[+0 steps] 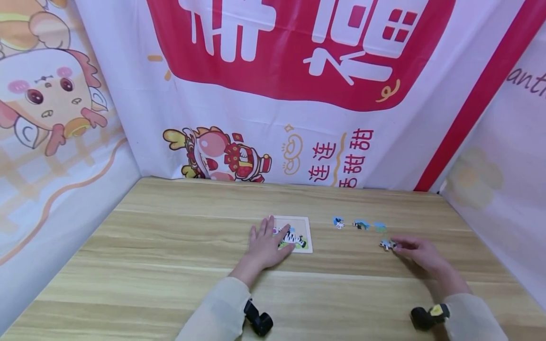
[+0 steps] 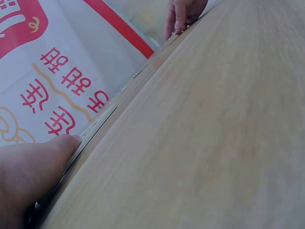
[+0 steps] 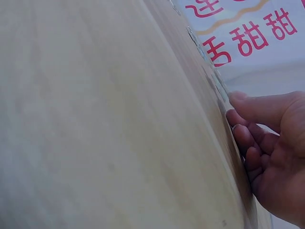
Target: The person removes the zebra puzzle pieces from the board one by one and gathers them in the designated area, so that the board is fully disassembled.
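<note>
A square puzzle board (image 1: pixel 310 241) with a pale frame and a zebra picture lies on the table. My left hand (image 1: pixel 265 247) rests on its left part with the fingers spread, hiding some of the picture. On the right, my right hand (image 1: pixel 420 254) pinches the edge of a small blue-and-white puzzle piece (image 1: pixel 386 244) at table level. In the right wrist view, the thumb and curled fingers (image 3: pixel 252 138) are close to the tabletop. Beyond that piece lie a blue-green puzzle piece (image 1: pixel 380 227), a dark-and-blue piece (image 1: pixel 360 225) and a blue piece with zebra stripes (image 1: pixel 339 222).
The wooden table (image 1: pixel 170 246) reaches back to a printed cloth (image 1: pixel 290 109) with red and white lettering. More printed cloth hangs along the left side (image 1: pixel 55 156) and the right side (image 1: pixel 495 156). Each sleeve carries a black wrist camera.
</note>
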